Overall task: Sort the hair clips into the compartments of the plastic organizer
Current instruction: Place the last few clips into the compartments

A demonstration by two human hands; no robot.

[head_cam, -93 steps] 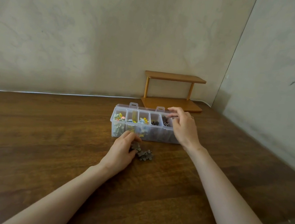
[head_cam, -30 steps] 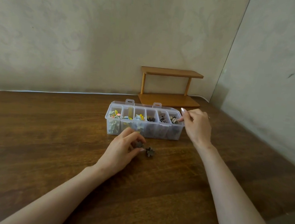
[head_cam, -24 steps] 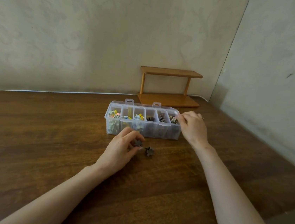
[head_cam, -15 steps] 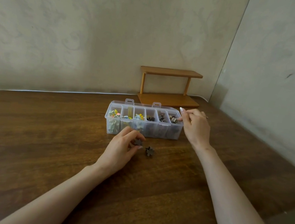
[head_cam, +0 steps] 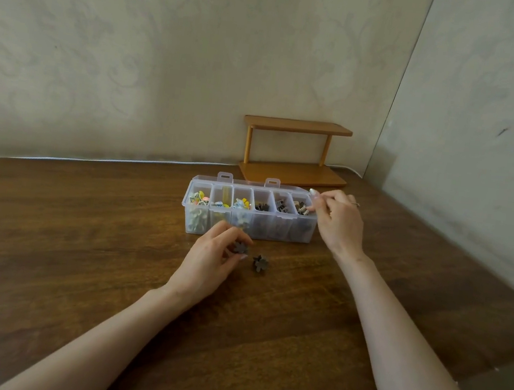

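Your left hand (head_cam: 209,261) pinches a small dark flower-shaped hair clip (head_cam: 240,247) just in front of the clear plastic organizer (head_cam: 247,225); a second flower clip (head_cam: 260,263) lies loose on the table (head_cam: 84,239) beside it; likely light, stiff, slippery, so pinch across the petals; your right hand (head_cam: 337,223) is curled at the rightmost compartment (head_cam: 303,208); can't tell if it holds anything.
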